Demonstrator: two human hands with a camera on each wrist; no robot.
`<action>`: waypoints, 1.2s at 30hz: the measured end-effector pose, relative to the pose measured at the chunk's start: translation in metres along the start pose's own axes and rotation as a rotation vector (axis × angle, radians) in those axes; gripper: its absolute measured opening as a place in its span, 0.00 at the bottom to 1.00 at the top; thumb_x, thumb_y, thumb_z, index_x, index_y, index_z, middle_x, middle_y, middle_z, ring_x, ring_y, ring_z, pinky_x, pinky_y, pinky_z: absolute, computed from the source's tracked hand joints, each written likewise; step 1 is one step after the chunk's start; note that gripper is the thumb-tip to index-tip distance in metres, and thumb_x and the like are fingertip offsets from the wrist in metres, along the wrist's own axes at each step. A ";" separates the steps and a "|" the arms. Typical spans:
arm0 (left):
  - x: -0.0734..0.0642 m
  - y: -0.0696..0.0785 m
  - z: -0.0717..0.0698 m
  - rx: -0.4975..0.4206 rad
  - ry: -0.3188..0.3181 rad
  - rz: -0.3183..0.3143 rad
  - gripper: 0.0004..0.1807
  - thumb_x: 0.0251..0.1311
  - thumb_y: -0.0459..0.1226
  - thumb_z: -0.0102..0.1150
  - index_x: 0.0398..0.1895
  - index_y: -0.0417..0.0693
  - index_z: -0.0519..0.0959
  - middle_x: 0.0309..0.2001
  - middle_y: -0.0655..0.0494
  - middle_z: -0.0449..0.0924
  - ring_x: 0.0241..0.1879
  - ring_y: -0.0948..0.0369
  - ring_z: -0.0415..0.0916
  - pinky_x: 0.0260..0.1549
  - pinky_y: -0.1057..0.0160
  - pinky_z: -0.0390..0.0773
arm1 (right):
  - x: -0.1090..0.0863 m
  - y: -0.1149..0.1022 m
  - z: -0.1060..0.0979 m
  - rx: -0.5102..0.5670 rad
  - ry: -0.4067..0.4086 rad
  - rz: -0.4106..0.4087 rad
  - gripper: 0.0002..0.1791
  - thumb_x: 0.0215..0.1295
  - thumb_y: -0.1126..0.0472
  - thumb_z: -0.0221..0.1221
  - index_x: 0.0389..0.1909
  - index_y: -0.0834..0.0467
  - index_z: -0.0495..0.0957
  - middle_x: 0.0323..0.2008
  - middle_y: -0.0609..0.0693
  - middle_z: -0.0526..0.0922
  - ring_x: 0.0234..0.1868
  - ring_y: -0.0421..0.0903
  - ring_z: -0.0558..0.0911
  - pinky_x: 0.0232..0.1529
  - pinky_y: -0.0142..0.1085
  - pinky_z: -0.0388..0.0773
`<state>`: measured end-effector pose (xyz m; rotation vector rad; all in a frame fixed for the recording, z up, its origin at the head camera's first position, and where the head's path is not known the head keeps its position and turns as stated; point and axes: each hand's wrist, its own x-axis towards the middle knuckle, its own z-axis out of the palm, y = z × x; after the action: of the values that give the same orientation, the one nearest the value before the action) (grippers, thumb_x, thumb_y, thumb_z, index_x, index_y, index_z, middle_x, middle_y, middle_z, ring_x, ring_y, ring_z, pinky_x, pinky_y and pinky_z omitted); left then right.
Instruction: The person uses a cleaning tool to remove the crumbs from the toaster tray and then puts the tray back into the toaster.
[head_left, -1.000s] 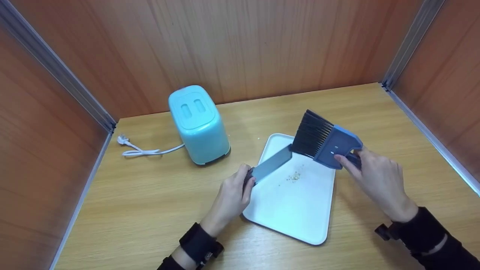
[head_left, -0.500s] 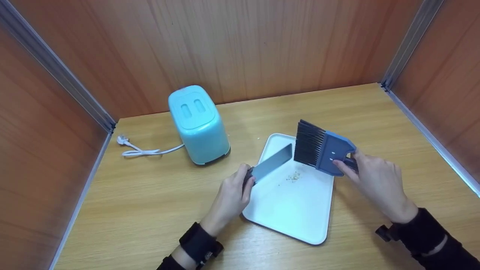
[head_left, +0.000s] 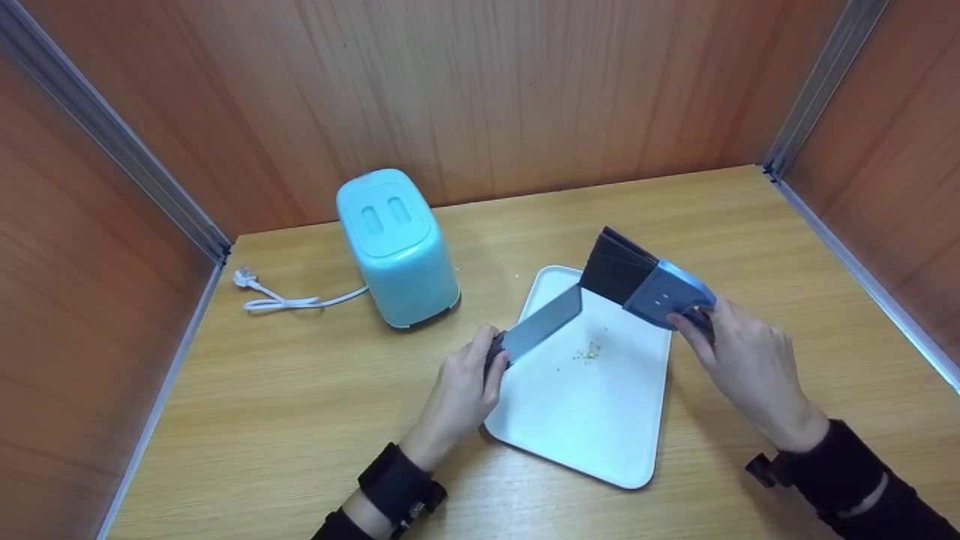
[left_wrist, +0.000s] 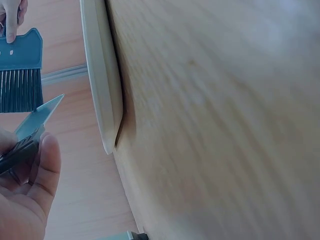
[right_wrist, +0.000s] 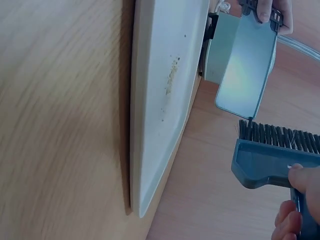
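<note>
My left hand (head_left: 459,397) grips the dark end of a flat, grey-blue crumb tray (head_left: 546,322), held tilted above a white tray (head_left: 577,435). In the right wrist view the crumb tray (right_wrist: 247,65) shows a low rim round its shiny face. A blue hand brush (head_left: 667,294) with black bristles is held by its handle in my right hand (head_left: 750,367), thumb pressed on the brush body. Its bristle tips meet the crumb tray's far corner. Small tan crumbs (head_left: 590,351) lie scattered on the white tray below, seen as crumbs (right_wrist: 172,75) in the right wrist view too.
A light-blue toaster (head_left: 401,255) stands to the left of the white tray, its white cord and plug (head_left: 259,289) lying on the wooden table (head_left: 300,420). Wooden panels (head_left: 487,97) with metal corner strips enclose the back and sides.
The brush dipped away from the crumb tray's end, then rose again and turned so its bristles lie at the far corner. The left hand and crumb tray stay nearly still.
</note>
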<state>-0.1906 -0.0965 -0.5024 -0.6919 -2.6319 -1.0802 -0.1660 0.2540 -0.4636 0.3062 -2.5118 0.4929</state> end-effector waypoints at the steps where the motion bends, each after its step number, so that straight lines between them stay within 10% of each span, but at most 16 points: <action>1: 0.000 0.000 0.000 -0.002 -0.003 -0.006 0.07 0.82 0.36 0.53 0.55 0.44 0.72 0.43 0.49 0.86 0.36 0.60 0.81 0.34 0.65 0.86 | 0.000 -0.001 0.001 0.008 -0.005 0.002 0.20 0.72 0.58 0.71 0.56 0.67 0.79 0.33 0.61 0.89 0.17 0.41 0.69 0.17 0.30 0.62; 22: 0.002 0.000 0.002 0.001 0.039 -0.003 0.06 0.81 0.34 0.55 0.52 0.41 0.72 0.38 0.48 0.83 0.34 0.59 0.79 0.31 0.66 0.85 | -0.005 -0.009 0.011 0.101 -0.024 0.011 0.20 0.75 0.62 0.67 0.60 0.70 0.76 0.45 0.69 0.90 0.40 0.64 0.92 0.35 0.56 0.90; 36: 0.002 0.000 0.002 0.002 0.038 0.001 0.06 0.81 0.33 0.54 0.52 0.41 0.72 0.38 0.47 0.83 0.34 0.59 0.80 0.31 0.67 0.85 | -0.008 -0.008 0.015 0.026 -0.099 0.027 0.18 0.76 0.60 0.67 0.51 0.72 0.78 0.36 0.67 0.89 0.23 0.50 0.86 0.18 0.37 0.79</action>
<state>-0.1923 -0.0944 -0.5026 -0.6658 -2.6001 -1.0801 -0.1641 0.2411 -0.4775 0.3144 -2.6098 0.5337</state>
